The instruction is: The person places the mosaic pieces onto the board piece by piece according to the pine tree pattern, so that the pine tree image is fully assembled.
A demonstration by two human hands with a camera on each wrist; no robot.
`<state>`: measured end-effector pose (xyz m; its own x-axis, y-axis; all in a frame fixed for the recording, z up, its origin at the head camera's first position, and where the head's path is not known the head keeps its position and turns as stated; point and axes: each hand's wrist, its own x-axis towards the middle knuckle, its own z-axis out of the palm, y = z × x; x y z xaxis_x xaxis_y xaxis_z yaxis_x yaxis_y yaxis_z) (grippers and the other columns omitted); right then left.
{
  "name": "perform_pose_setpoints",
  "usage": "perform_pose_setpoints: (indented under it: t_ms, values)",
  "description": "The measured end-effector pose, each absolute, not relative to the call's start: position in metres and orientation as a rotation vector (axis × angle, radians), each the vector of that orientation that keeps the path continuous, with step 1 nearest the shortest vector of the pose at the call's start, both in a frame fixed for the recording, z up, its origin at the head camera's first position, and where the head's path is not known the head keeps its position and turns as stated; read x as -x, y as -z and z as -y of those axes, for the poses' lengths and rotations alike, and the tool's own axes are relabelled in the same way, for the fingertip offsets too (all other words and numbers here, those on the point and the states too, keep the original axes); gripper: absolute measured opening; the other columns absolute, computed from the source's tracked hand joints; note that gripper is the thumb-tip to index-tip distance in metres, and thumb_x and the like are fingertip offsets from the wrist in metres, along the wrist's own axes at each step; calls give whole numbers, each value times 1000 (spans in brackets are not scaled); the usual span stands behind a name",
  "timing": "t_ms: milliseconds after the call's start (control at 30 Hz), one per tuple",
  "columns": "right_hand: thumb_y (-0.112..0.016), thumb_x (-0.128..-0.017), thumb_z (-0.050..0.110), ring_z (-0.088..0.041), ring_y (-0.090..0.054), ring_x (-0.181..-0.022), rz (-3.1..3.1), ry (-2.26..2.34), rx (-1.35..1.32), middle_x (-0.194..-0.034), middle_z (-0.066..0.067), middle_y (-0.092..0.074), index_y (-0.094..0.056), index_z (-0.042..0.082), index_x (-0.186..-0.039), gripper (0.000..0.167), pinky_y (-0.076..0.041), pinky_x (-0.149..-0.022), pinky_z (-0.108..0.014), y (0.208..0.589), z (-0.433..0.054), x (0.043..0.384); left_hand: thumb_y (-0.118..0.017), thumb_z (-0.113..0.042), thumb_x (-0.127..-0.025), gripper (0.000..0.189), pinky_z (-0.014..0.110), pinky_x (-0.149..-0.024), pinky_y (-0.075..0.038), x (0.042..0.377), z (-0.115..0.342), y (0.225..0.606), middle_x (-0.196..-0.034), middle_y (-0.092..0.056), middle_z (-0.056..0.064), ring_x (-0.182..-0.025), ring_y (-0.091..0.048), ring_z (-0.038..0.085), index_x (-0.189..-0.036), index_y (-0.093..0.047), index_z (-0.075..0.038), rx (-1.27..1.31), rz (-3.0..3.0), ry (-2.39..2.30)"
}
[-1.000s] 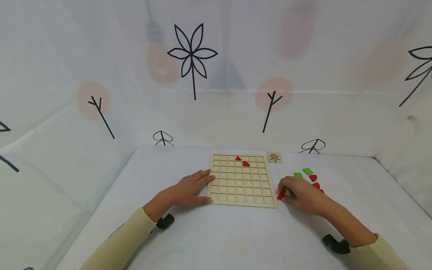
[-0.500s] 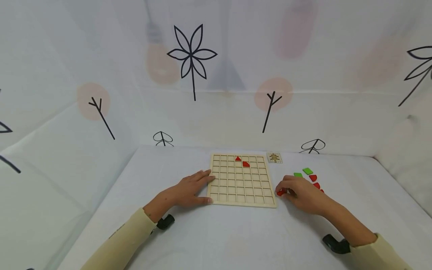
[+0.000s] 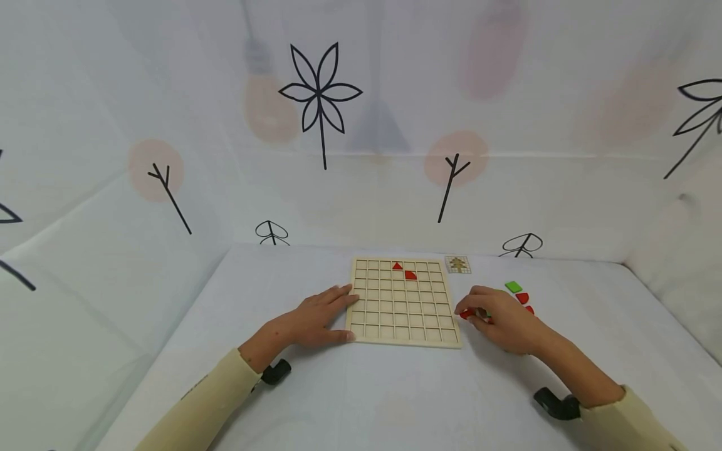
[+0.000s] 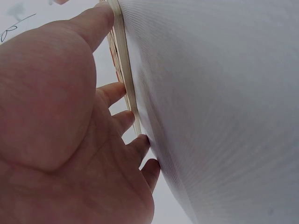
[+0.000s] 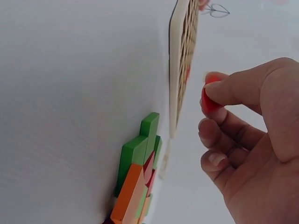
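Note:
My left hand (image 3: 317, 318) lies with fingers spread along the left edge of a pale wooden grid board (image 3: 399, 305); in the left wrist view its fingertips touch the board's side. My right hand (image 3: 506, 321) is just off the board's right edge. Between thumb and fingertip it pinches a small red piece (image 5: 212, 97), partly covered, so its full shape cannot be told. Two red pieces sit in upper cells of the grid: a triangle (image 3: 397, 266) and one with a rounded corner (image 3: 410, 275).
Loose blocks lie right of the board, partly behind my right hand: a green tile (image 3: 513, 287), a red round-edged piece (image 3: 522, 299), and an orange block (image 5: 128, 193) in the right wrist view. A small pattern card (image 3: 457, 264) lies by the board's upper right corner.
My right hand has lifted the red piece slightly and moved it up and left toward the board's edge. My left hand has stayed in place.

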<state>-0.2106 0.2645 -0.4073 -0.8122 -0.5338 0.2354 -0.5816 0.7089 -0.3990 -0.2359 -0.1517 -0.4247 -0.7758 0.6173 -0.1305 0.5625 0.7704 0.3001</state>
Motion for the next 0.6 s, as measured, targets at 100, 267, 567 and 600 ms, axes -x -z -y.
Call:
perform_pose_setpoints:
  t_ms: [100, 267, 567, 600]
  values:
    - [-77, -93, -1, -7, -54, -82, 2810, -732, -902, -95, 7, -65, -78, 21, -107, 26, -51, -68, -24, 407, -261, 212, -62, -59, -103, 83, 58, -126, -26, 235, 152, 425, -178, -16, 2, -164, -15, 32, -170, -27, -24, -922, -2740, -367]
    - [-77, -93, 1, -7, -55, -81, 2807, -742, -887, -93, 12, -64, -76, 18, -107, 21, -53, -69, -26, 406, -254, 218, -62, -58, -103, 83, 58, -126, -25, 235, 151, 425, -178, -16, 2, -164, -15, 32, -170, -27, -24, -922, -2738, -375]
    - [-78, -93, 5, -14, -57, -81, 2856, -765, -807, -85, 13, -62, -72, 16, -97, 13, -50, -69, -27, 400, -241, 228, -62, -57, -104, 81, 59, -126, -25, 234, 151, 422, -178, -16, 2, -164, -15, 33, -169, -28, -24, -922, -2736, -382]
    - [-79, -93, 6, -14, -57, -81, 2859, -774, -799, -84, 12, -62, -72, 16, -97, 13, -49, -69, -26, 399, -240, 228, -62, -56, -104, 81, 59, -126, -24, 233, 151, 422, -178, -17, 2, -164, -15, 33, -169, -28, -23, -922, -2737, -383]
